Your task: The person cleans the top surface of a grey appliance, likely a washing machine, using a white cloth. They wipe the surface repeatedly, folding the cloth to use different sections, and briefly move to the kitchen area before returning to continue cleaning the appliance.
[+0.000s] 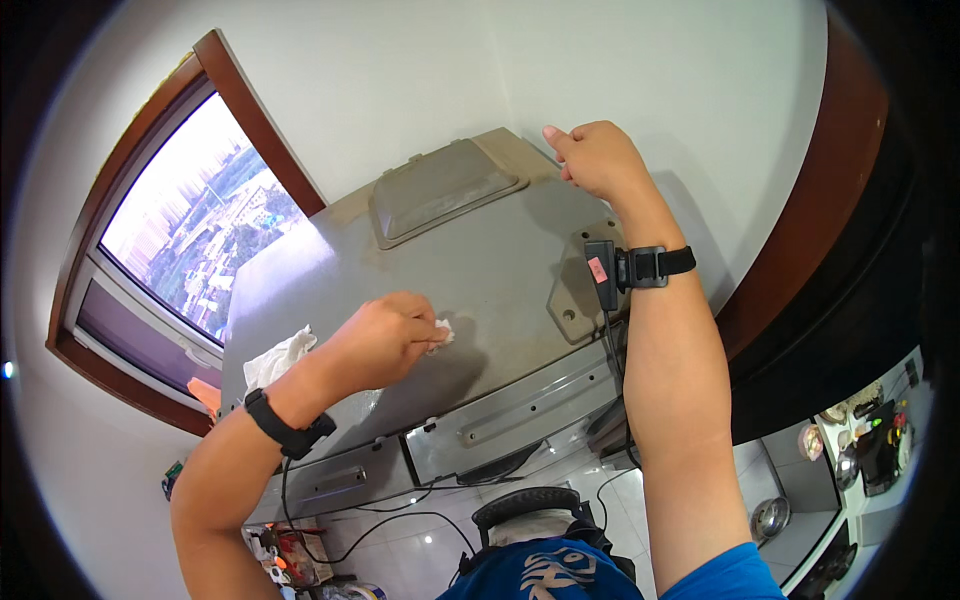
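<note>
My left hand (pixel 390 334) pinches a small crumpled white tissue (pixel 444 335) between thumb and fingers, on or just over the grey top of a refrigerator-like appliance (pixel 465 277). Another crumpled white tissue (pixel 279 358) lies on that surface, beside my left wrist. Over the far right corner is my right hand (pixel 596 159), its fingers curled and thumb extended; whether it holds anything cannot be told. Both wrists bear black straps with small devices and cables.
A raised grey cover (pixel 446 191) stands on the appliance's far edge. A hinge-side plate (pixel 581 292) lies near my right forearm. White walls and a brown-framed window (pixel 259 135) border the appliance. Black cables (pixel 375 529) hang above the tiled floor. Kitchen items stand on a counter (pixel 847 499) at right.
</note>
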Available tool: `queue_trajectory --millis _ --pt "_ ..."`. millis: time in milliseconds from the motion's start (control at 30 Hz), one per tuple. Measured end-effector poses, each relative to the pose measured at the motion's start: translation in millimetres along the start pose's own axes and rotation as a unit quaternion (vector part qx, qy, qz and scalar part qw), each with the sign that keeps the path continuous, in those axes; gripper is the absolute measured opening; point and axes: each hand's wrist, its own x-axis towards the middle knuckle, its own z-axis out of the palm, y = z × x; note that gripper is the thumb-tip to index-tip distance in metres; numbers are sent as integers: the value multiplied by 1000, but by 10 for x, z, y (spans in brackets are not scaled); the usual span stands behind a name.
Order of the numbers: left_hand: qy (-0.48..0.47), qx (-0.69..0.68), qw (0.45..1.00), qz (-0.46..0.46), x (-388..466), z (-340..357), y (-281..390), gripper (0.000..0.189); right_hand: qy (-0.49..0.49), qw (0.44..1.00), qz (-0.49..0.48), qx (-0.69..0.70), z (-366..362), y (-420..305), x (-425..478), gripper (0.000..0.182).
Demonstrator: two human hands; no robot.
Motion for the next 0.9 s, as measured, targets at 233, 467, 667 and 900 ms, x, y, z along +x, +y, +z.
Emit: queue_trajectory --millis 233,467,667,900 --pt "41 16 998 33 908 437 59 11 23 999 -43 -12 50 68 65 58" --pt "-20 -16 999 42 632 253 -5 10 8 998 -37 -47 -8 95 42 58" --pt "13 -6 1000 -23 41 52 25 11 3 999 -24 -32 -89 20 -33 58" --pt "32 2 998 45 815 349 56 12 10 998 -59 -29 56 3 36 57"
